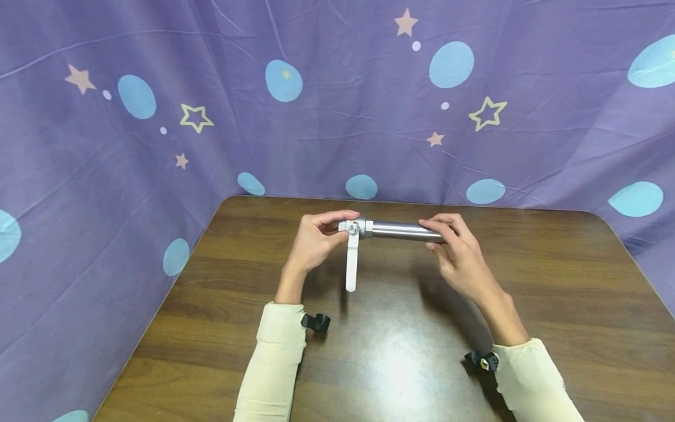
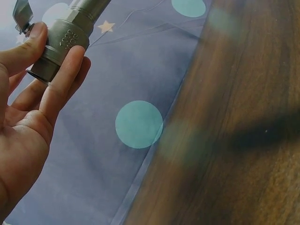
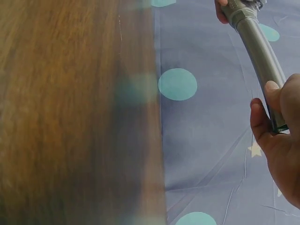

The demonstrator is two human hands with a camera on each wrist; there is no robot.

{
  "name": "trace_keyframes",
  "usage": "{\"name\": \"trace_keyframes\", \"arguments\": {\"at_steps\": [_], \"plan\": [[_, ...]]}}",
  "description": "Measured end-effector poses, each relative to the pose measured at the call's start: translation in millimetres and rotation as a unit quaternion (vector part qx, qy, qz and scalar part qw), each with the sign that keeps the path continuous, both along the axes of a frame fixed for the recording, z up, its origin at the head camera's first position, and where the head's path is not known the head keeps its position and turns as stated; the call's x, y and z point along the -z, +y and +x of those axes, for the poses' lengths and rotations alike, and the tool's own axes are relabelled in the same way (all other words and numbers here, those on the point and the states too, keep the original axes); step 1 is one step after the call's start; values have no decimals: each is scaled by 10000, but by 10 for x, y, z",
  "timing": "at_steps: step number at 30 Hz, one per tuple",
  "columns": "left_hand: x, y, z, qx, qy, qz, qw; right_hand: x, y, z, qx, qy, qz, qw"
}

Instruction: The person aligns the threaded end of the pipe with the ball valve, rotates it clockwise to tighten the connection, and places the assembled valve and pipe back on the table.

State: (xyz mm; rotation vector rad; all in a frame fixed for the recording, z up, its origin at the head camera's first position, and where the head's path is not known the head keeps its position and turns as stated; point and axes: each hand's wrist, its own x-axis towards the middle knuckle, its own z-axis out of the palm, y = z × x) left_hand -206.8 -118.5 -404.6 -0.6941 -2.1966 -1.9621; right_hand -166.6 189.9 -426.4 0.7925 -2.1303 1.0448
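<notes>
A metal ball valve (image 1: 361, 227) with a pale lever handle (image 1: 351, 264) is joined to a shiny steel pipe (image 1: 398, 230), held level above the table. My left hand (image 1: 312, 240) pinches the valve's free end between thumb and fingers; the left wrist view shows raised markings on the valve body (image 2: 68, 37). Toward the pipe's far right end, my right hand (image 1: 457, 252) grips it with thumb and fingers. In the right wrist view the pipe (image 3: 260, 51) slants down into that hand (image 3: 283, 136). The lever points toward me, at right angles to the pipe.
Beneath the hands lies a brown wood-grain table (image 1: 211, 351) with a bright light reflection near its front. A purple curtain (image 1: 337, 140) with stars and blue dots hangs behind and to the left. Black camera mounts (image 1: 316, 323) sit at both wrists.
</notes>
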Motion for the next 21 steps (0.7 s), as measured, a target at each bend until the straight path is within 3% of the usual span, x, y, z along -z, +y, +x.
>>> {"name": "trace_keyframes", "arguments": {"at_steps": [8, 21], "plan": [[-3, 2, 10, 22, -34, 12, 10000, -7, 20, 13, -43, 171, 54, 9998], [-21, 16, 23, 73, -117, -6, 9999, -44, 86, 18, 85, -138, 243, 9996]]}}
